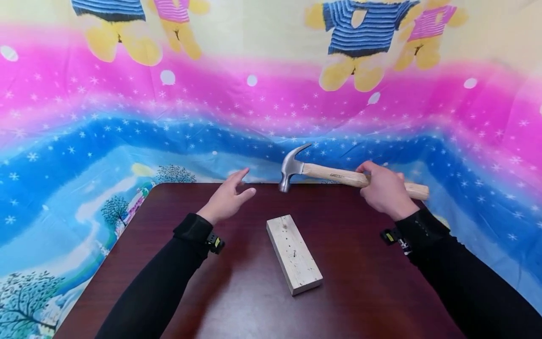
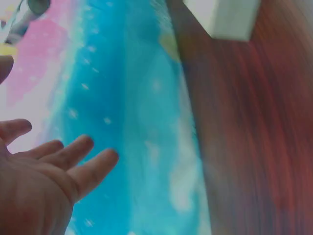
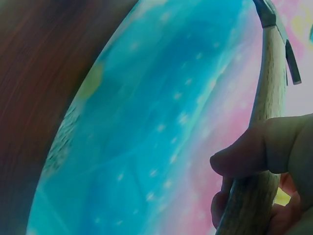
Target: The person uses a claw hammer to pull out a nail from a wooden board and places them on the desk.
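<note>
My right hand [image 1: 386, 190] grips a claw hammer [image 1: 334, 174] by its wooden handle, above the far right part of the table. The steel head [image 1: 290, 168] points left, claw up and striking face down. In the right wrist view the thumb [image 3: 244, 154] lies across the handle [image 3: 269, 83]. My left hand [image 1: 227, 197] is held in the air left of the hammer head, fingers extended and nothing in them; its spread fingers [image 2: 93, 171] show in the left wrist view. Between the arms, a pale wooden block [image 1: 294, 254] lies on the table with a nail [image 1: 294, 254] and several small marks on its top.
The dark reddish-brown table [image 1: 355, 292] has rounded far corners. A printed cloth [image 1: 262, 108] in pink and blue, with bears and snowflakes, hangs close behind and along both sides of it. Each wrist bears a small camera on a black sleeve [image 1: 156, 278].
</note>
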`<state>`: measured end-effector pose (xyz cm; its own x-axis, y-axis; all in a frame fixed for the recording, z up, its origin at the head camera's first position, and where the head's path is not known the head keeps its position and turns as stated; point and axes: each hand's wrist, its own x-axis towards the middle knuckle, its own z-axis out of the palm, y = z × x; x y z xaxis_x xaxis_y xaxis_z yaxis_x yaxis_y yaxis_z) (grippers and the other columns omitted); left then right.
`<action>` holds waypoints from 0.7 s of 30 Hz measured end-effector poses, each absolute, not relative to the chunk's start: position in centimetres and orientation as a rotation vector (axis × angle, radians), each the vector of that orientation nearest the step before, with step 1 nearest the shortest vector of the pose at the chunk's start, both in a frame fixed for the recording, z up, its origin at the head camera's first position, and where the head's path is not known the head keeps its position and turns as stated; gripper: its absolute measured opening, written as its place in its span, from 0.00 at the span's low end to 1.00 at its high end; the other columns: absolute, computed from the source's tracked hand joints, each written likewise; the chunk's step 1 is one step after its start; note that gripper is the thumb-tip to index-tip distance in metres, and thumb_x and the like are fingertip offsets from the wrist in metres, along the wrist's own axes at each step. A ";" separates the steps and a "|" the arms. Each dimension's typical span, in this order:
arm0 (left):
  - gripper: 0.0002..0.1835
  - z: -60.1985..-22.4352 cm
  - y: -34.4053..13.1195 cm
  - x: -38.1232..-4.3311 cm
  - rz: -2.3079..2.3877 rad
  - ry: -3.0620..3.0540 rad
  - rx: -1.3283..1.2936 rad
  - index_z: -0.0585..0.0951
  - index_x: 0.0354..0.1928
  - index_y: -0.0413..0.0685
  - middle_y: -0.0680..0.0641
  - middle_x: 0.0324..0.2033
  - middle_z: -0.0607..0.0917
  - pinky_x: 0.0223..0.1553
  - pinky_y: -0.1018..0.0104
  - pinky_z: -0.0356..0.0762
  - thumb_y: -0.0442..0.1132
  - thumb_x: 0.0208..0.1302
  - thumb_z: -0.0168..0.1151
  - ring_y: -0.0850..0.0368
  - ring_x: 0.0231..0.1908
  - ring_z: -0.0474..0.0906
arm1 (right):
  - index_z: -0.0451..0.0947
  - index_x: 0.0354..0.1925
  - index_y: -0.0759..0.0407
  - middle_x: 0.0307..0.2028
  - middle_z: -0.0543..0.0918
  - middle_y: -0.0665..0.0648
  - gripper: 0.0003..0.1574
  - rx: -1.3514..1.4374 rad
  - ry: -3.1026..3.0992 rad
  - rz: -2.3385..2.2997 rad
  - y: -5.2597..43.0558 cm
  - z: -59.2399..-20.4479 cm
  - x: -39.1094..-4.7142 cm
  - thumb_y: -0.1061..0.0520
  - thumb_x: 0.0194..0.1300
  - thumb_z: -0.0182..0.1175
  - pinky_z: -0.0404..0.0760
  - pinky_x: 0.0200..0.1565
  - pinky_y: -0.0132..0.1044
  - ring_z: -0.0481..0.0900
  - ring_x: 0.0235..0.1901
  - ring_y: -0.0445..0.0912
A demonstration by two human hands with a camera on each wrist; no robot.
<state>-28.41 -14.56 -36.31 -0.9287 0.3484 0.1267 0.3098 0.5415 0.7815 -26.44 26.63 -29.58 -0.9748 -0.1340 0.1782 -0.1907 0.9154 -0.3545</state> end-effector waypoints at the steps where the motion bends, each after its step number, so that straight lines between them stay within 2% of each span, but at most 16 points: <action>1: 0.41 -36.1 -14.3 -28.2 1.413 2.673 0.597 0.49 0.90 0.55 0.41 0.89 0.51 0.79 0.35 0.69 0.49 0.85 0.55 0.36 0.83 0.63 | 0.76 0.66 0.60 0.21 0.79 0.56 0.30 0.270 -2.923 0.567 26.1 -29.6 -26.1 0.65 0.65 0.61 0.60 0.59 0.67 0.82 0.42 0.63; 4: 0.40 -35.6 -13.7 -27.6 1.570 2.524 0.631 0.50 0.90 0.60 0.44 0.88 0.54 0.77 0.37 0.73 0.48 0.85 0.56 0.38 0.81 0.68 | 0.77 0.66 0.59 0.19 0.75 0.53 0.29 0.323 -2.912 0.564 24.6 -29.6 -25.0 0.66 0.67 0.61 0.60 0.59 0.65 0.82 0.39 0.59; 7: 0.40 -35.0 -13.2 -27.1 1.715 2.394 0.700 0.50 0.89 0.56 0.41 0.87 0.59 0.74 0.40 0.78 0.45 0.85 0.56 0.35 0.78 0.73 | 0.79 0.63 0.59 0.23 0.80 0.55 0.28 0.367 -2.866 0.540 23.5 -29.6 -24.2 0.66 0.65 0.63 0.61 0.58 0.62 0.85 0.43 0.61; 11: 0.39 -34.5 -13.0 -26.5 1.824 2.307 0.758 0.52 0.89 0.48 0.34 0.80 0.70 0.72 0.53 0.82 0.39 0.84 0.57 0.33 0.73 0.77 | 0.81 0.60 0.59 0.31 0.86 0.58 0.26 0.411 -2.813 0.532 22.5 -29.7 -23.3 0.67 0.64 0.66 0.61 0.58 0.61 0.86 0.49 0.64; 15: 0.40 -34.3 -12.9 -25.9 1.808 2.338 0.744 0.57 0.87 0.43 0.31 0.70 0.81 0.66 0.66 0.84 0.36 0.81 0.63 0.36 0.69 0.82 | 0.82 0.60 0.59 0.35 0.86 0.60 0.26 0.433 -2.789 0.542 21.7 -30.0 -22.6 0.69 0.63 0.66 0.61 0.59 0.63 0.85 0.50 0.66; 17: 0.40 -34.3 -12.8 -25.7 1.778 2.362 0.731 0.61 0.85 0.42 0.32 0.68 0.83 0.64 0.67 0.85 0.36 0.79 0.66 0.37 0.68 0.83 | 0.83 0.59 0.58 0.36 0.87 0.60 0.26 0.439 -2.777 0.537 21.4 -30.2 -22.3 0.70 0.62 0.66 0.61 0.59 0.63 0.85 0.51 0.66; 21: 0.37 -34.4 -12.7 -25.5 1.721 2.394 0.707 0.68 0.82 0.42 0.33 0.66 0.85 0.62 0.62 0.88 0.36 0.76 0.69 0.40 0.66 0.86 | 0.84 0.56 0.58 0.36 0.86 0.60 0.26 0.458 -2.753 0.509 21.0 -30.5 -21.8 0.70 0.60 0.66 0.63 0.59 0.64 0.85 0.51 0.66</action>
